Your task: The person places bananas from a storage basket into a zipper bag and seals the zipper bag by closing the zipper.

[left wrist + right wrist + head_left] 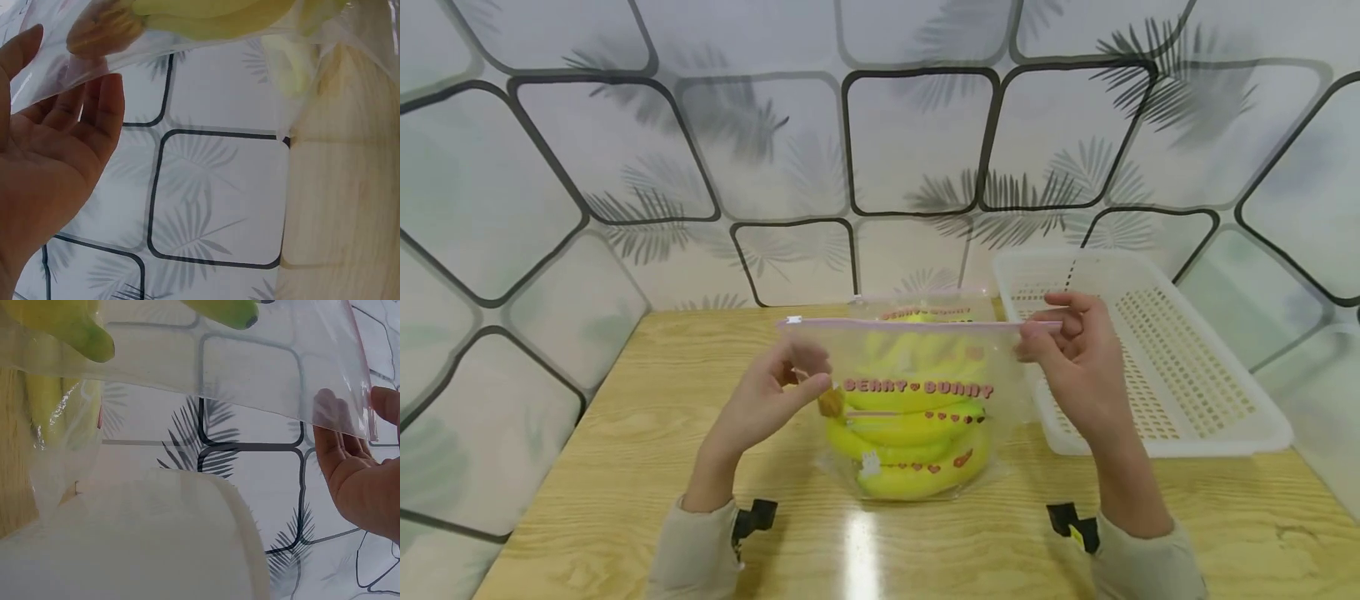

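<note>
A clear zip bag (917,358) with a lilac zip strip and pink lettering stands upright on the table, holding a bunch of yellow bananas (910,429). Thumb and fingers of my right hand (1078,358) pinch its top right corner at the end of the strip. My left hand (767,396) is at the bag's left edge, below the white slider (793,320). Its fingers lie behind the film with the thumb apart from them. In the left wrist view the brown banana stem (103,31) shows through the film, just above the left fingers.
Behind the bag stands a second zip bag (928,308) with similar lettering and yellow contents. A white perforated plastic basket (1217,367) takes up the table's right side, close to my right hand. Patterned panels (917,142) enclose the wooden table (647,400) at the back and sides.
</note>
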Demonstrator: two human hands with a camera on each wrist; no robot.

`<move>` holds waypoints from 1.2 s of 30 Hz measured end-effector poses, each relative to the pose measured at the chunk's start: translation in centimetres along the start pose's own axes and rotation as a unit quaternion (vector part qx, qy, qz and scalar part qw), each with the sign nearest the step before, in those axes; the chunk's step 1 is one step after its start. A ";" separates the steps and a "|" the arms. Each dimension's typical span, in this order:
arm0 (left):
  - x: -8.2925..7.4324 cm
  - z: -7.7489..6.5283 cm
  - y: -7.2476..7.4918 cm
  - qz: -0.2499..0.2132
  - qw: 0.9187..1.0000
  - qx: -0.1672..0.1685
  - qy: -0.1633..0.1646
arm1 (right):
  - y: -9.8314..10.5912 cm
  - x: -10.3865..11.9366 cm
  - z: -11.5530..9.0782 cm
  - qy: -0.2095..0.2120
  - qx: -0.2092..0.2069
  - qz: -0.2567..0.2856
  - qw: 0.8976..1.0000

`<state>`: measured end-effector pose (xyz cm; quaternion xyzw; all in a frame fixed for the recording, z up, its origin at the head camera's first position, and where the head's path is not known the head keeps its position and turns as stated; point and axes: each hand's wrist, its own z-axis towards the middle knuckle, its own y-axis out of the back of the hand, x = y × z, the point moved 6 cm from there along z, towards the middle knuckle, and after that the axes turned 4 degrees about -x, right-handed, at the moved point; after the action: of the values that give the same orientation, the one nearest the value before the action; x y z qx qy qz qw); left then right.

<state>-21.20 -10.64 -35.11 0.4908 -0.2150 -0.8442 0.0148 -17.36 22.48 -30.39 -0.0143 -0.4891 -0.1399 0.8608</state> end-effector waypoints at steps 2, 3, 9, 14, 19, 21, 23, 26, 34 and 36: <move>0.8 -0.2 0.0 -0.014 1.000 0.024 0.015 | -0.1 -0.9 0.2 -0.056 0.035 -0.008 0.998; 1.2 -0.2 0.0 -0.021 0.999 0.032 0.020 | -0.2 -1.3 0.2 -0.078 0.063 -0.029 0.995; 2.8 -0.5 0.2 -0.052 0.997 0.055 0.034 | -1.5 -4.0 -1.0 -0.125 0.292 -0.152 0.936; 3.6 -0.5 0.0 -0.058 0.994 0.074 0.055 | -2.0 -4.7 -1.7 -0.126 0.368 -0.179 0.904; 3.6 -0.3 0.3 -0.043 0.996 0.063 0.050 | -1.8 -4.5 -1.2 -0.121 0.339 -0.171 0.917; 3.5 -0.2 0.4 -0.049 0.996 0.061 0.041 | -1.8 -4.6 -1.0 -0.123 0.318 -0.174 0.924; 3.4 -0.1 0.3 -0.062 0.995 0.064 0.035 | -2.0 -4.6 -0.9 -0.125 0.295 -0.170 0.932; 3.3 0.1 0.3 -0.077 0.995 0.062 0.026 | -2.5 -4.6 -0.9 -0.139 0.261 -0.135 0.946; 1.9 0.3 1.2 -0.089 0.995 -0.038 0.022 | -4.2 -4.4 -1.1 -0.187 0.194 -0.014 0.963; 1.6 0.4 1.4 -0.101 0.992 -0.068 0.028 | -4.7 -4.6 -1.1 -0.193 0.179 0.012 0.965</move>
<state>-22.65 -12.15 -35.71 0.5310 -0.1056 -0.8402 -0.0309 -19.84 18.86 -35.38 0.1070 -0.6631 -0.0341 0.7400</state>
